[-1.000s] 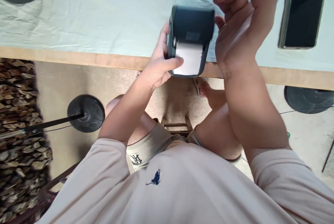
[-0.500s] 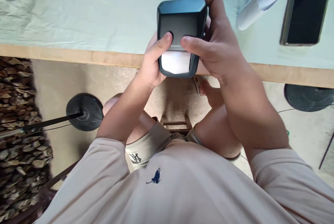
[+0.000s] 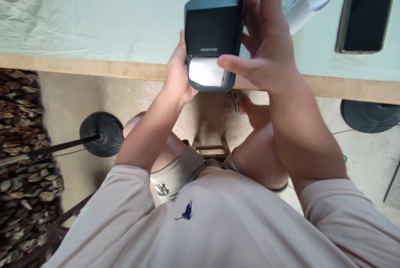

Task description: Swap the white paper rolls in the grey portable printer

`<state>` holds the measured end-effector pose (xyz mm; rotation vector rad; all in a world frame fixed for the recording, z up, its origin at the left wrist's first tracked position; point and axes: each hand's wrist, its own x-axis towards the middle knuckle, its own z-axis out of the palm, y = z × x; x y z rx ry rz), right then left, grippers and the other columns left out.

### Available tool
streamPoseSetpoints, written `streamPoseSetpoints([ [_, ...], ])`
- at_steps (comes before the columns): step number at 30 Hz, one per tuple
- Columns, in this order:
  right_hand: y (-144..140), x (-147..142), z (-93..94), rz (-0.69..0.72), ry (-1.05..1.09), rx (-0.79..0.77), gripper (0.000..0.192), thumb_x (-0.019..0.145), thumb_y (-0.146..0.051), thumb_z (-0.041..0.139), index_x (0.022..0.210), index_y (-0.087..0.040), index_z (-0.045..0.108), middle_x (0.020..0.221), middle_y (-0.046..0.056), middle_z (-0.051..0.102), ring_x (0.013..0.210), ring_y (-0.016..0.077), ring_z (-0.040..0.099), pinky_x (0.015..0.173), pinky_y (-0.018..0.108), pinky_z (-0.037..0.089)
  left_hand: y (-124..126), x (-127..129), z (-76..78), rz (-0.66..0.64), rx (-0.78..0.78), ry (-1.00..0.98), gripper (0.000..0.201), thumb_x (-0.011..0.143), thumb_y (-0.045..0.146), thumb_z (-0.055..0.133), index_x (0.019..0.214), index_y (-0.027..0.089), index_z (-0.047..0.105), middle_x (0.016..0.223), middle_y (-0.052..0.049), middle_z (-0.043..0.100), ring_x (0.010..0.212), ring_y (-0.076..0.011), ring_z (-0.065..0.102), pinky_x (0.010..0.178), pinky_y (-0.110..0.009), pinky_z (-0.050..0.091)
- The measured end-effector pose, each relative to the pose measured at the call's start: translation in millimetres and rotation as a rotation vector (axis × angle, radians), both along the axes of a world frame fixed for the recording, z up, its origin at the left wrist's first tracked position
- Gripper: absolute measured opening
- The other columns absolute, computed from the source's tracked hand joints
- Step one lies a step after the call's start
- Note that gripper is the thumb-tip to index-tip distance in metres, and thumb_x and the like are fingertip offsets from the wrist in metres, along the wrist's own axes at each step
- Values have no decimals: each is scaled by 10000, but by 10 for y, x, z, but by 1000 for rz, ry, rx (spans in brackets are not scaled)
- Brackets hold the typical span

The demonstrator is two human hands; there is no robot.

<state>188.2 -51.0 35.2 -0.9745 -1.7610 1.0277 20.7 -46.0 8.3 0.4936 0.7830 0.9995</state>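
A small dark label printer (image 3: pixel 213 26) with white paper (image 3: pixel 204 71) showing at its slot is held above the table's near edge. My left hand (image 3: pixel 176 72) grips the printer from its left side and underneath. My right hand (image 3: pixel 265 47) is beside the printer on the right, fingers curled loosely, its thumb tip resting on the white paper. A paper roll with a dark core (image 3: pixel 309 3) lies on the table just right of my right hand.
A pale green cloth (image 3: pixel 109 14) covers the wooden table. A dark phone (image 3: pixel 364 10) lies at the far right. Round black stand bases (image 3: pixel 101 134) sit on the floor left and right. Stacked firewood (image 3: pixel 21 155) fills the left side.
The printer's lid went from raised to shut. My right hand pressed the front, then lifted its fingers; its thumb now rests on the paper. My left thumb moved off the front.
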Motion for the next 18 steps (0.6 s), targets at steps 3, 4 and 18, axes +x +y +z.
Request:
streamPoseSetpoints([
  [3, 21, -15, 40, -262, -156, 142, 563, 767, -524, 626, 1240, -291, 429, 1259, -31, 472, 1093, 95, 551, 797, 190, 497, 1, 17, 35, -59, 32, -40, 486, 976, 483, 267, 972, 228, 681, 974, -34, 717, 1332, -239, 423, 1108, -316, 380],
  [4, 40, -24, 48, -354, -158, 170, 468, 796, -515, 593, 1177, -281, 452, 1200, -38, 486, 927, 57, 578, 704, 182, 473, -4, 26, 43, -78, 41, -44, 472, 968, 502, 301, 1014, 228, 682, 953, -46, 717, 1332, -249, 428, 1106, -333, 385],
  [18, -40, -13, 210, -354, -831, 51, 341, 727, -251, 573, 1066, -279, 609, 973, -45, 673, 849, 178, 607, 862, 385, 486, -110, 77, 1, -92, 291, -10, 225, 951, 279, 462, 979, 194, 669, 924, -66, 679, 1088, -269, 632, 758, -293, 556],
])
